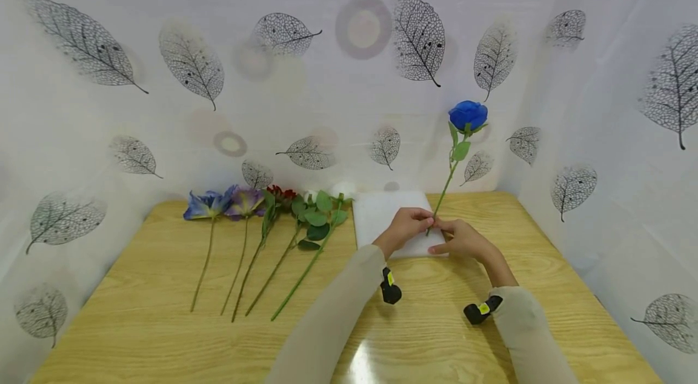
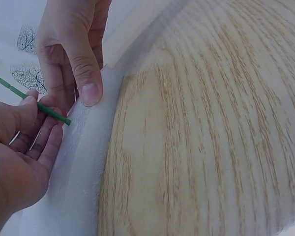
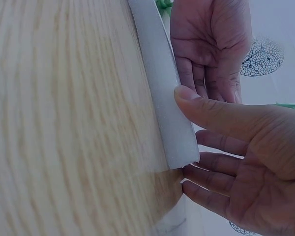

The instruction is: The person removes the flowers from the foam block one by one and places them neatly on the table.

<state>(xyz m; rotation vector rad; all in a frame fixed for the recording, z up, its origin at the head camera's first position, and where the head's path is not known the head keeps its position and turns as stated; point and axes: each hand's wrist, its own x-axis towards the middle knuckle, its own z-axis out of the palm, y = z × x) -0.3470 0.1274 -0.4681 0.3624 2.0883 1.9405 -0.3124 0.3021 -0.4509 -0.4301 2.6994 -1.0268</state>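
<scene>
A blue artificial rose (image 1: pixel 468 115) leans slightly right above a white foam board (image 1: pixel 382 208). My left hand (image 1: pixel 405 228) pinches its green stem (image 2: pixel 53 114) near the bottom; in the left wrist view the cut end hangs just over the foam. The right hand (image 1: pixel 468 241) grips the board's near right corner, its thumb (image 3: pixel 189 93) on the front edge and its other fingers around the corner. Those fingers are partly hidden behind the foam in the right wrist view. In the head view both hands almost meet beside the stem.
Left of the board, several artificial flowers lie side by side on the wooden table (image 1: pixel 136 287): a blue one (image 1: pixel 207 205), a purple one (image 1: pixel 245 202), a red one (image 1: pixel 282 195) and white ones with green leaves (image 1: pixel 323 202). A leaf-printed curtain (image 1: pixel 305 93) surrounds the table.
</scene>
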